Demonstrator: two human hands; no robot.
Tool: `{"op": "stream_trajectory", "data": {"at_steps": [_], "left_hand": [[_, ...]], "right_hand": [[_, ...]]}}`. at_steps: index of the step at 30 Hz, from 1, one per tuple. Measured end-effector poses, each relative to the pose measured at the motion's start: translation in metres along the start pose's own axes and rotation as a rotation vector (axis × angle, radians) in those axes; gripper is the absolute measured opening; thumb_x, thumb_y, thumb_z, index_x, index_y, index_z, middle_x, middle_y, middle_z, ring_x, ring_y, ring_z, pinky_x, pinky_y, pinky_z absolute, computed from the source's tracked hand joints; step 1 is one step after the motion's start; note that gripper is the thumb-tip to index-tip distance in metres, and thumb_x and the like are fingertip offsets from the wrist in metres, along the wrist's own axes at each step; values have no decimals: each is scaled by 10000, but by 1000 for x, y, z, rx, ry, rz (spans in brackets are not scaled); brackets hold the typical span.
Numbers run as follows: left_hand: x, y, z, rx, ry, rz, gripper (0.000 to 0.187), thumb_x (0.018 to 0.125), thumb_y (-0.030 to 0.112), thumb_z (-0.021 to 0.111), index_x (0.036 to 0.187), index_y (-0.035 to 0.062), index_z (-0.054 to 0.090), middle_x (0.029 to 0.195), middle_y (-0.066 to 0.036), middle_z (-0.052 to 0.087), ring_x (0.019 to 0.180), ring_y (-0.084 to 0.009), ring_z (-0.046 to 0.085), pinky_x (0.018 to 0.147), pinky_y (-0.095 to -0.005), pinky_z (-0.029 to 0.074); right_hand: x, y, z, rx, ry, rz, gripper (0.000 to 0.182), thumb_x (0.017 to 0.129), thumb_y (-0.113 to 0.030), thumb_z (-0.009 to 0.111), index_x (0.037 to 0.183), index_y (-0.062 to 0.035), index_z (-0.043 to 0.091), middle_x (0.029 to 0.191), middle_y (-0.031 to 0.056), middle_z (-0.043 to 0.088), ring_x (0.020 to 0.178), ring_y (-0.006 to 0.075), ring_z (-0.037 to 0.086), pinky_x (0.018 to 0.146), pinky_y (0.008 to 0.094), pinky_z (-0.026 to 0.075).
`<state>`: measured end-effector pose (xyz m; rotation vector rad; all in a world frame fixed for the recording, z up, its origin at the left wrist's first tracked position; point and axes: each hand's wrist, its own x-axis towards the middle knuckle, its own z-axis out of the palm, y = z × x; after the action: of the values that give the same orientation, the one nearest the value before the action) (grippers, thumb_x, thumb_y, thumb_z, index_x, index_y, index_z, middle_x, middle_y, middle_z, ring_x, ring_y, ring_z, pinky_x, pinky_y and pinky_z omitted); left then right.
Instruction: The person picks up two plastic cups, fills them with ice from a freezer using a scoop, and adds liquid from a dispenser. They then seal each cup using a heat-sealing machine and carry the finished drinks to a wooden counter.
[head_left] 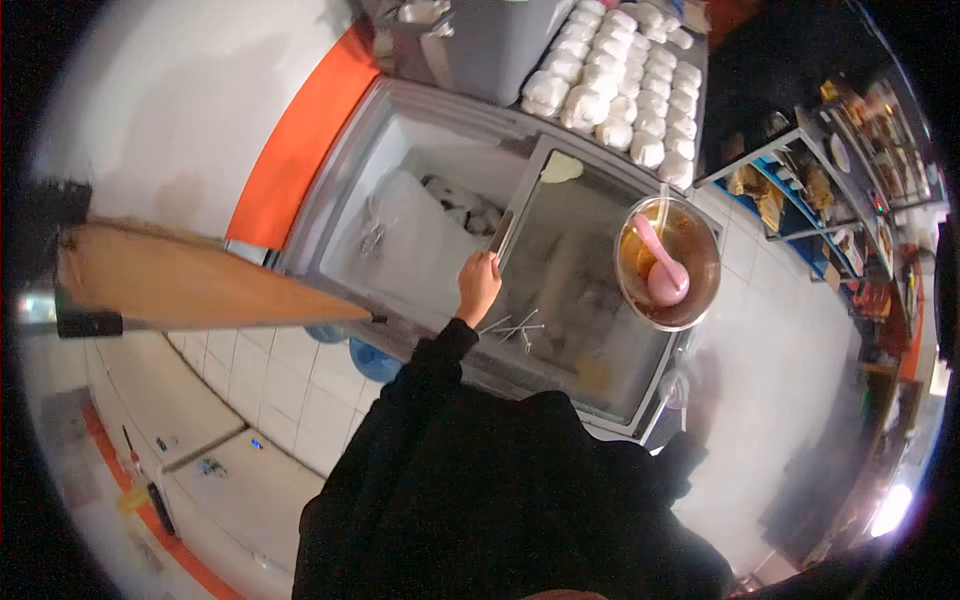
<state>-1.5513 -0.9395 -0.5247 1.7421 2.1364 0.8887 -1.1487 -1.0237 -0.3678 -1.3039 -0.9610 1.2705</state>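
Observation:
My left hand [480, 287] is closed around the raised edge handle [502, 231] of a chest freezer's sliding glass lid [560, 260]. Left of the lid, the freezer's inside [345, 250] lies exposed, with a clear plastic bag [400, 215] and some dark and white packs [465, 205] in it. On the right end of the glass rests a metal bowl [708, 262] with a pink ladle [668, 280] in it. Several thin metal rods [518, 328] lie across the glass near my left wrist. My right hand does not show; only a dark sleeve [680, 462] appears on that side.
Many rounded white bundles [610, 85] sit in rows beyond the freezer, beside a grey bin [470, 50]. A pale flat piece [562, 168] lies on the glass's far corner. Shelves [810, 190] stand at right; a brown panel [200, 275] juts in from the left.

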Motion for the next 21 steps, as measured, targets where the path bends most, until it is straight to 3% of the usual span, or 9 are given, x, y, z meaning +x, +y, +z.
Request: {"op": "stream_trajectory", "data": {"at_steps": [3, 7, 9, 11, 13, 15, 16, 19, 21], "left_hand": [[-10, 19, -25, -49, 59, 106, 319, 809, 179, 524, 1084, 20, 499, 984, -177, 521, 963, -335, 480, 826, -399, 380], [-56, 54, -50, -482, -41, 119, 491, 823, 256, 523, 1232, 23, 385, 1196, -212, 409, 1162, -335, 339, 959, -434, 257], [-81, 63, -45, -12, -101, 143, 550, 819, 316, 524, 1258, 28, 360, 1270, -207, 345, 1224, -316, 272, 978, -482, 211], [-105, 60, -31, 134, -113, 35, 551, 803, 332, 539, 1238, 30, 386, 1271, -190, 353, 1221, -307, 277, 970, -503, 206], [-124, 60, -15, 282, -126, -60, 552, 787, 348, 555, 1218, 32, 412, 1272, -173, 361, 1218, -298, 282, 962, -523, 201], [-138, 67, -1, -41, -478, 635, 518, 774, 370, 574, 1156, 37, 468, 1297, -152, 348, 1211, -283, 306, 946, -496, 258], [-141, 66, 3, -43, -479, 636, 518, 774, 370, 574, 1156, 37, 468, 1297, -152, 348, 1211, -283, 306, 946, -496, 258], [-130, 65, 6, -614, -1011, -33, 453, 772, 357, 591, 1080, 35, 516, 1301, -145, 350, 1198, -258, 335, 922, -437, 324], [-109, 52, -12, -790, -671, -63, 578, 731, 396, 632, 1162, 53, 456, 1325, -127, 320, 1204, -253, 330, 930, -395, 336]], "right_hand": [[15, -5, 65, -157, -433, -39, 874, 397, -382, 832, 1100, 13, 495, 1321, 122, 257, 1195, 256, 312, 939, 368, 330], [24, 37, 120, -177, -728, -31, 880, 430, -288, 824, 1162, -1, 428, 1141, 75, 441, 1088, 211, 420, 931, 350, 309], [26, 37, 129, -110, -802, 41, 855, 434, -284, 831, 1142, 5, 447, 1129, 75, 448, 1082, 208, 421, 928, 354, 313], [27, 34, 125, 50, -690, 103, 783, 385, -296, 839, 1048, -3, 542, 1288, 102, 309, 1110, 218, 400, 938, 338, 296], [35, 35, 113, 63, -686, 67, 786, 400, -309, 831, 1063, -9, 535, 1228, 89, 372, 1090, 211, 413, 930, 326, 297], [43, 33, 108, 84, -670, 31, 788, 413, -325, 824, 1072, -11, 528, 1176, 79, 413, 1076, 202, 418, 919, 333, 307], [48, 28, 110, -2, -675, 38, 792, 413, -328, 823, 1078, -14, 529, 1200, 79, 394, 1108, 218, 400, 939, 353, 295], [58, 27, 130, -137, -709, -65, 791, 403, -330, 827, 1082, -43, 541, 1252, 100, 343, 1180, 251, 334, 972, 378, 267], [73, 31, 150, -242, -783, -119, 787, 397, -335, 828, 1083, -69, 549, 1278, 120, 307, 1208, 270, 294, 984, 387, 256]]}}
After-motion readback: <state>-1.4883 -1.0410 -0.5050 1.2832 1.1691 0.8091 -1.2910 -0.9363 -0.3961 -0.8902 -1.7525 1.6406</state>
